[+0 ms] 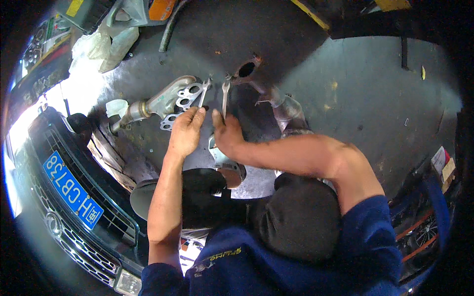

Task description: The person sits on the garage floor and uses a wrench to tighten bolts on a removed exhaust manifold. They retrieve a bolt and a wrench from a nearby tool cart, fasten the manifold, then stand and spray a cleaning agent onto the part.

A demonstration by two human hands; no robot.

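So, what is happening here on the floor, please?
A person crouches over car exhaust parts on a dark concrete floor. The left hand rests on a flat metal gasket beside an exhaust manifold. The right hand holds a wrench that points toward a rusty flanged exhaust pipe. A car's front grille is at the left.

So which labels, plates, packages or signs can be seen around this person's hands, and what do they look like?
Number plate: on the car grille at lower left, a blue rectangle with white characters.
Yellow label: on a dark container at the top left, small and slanted.
Orange-labelled pale container: top edge, partly cut off.
Cardboard-like boxes: far right edge, small, red, white and tan.
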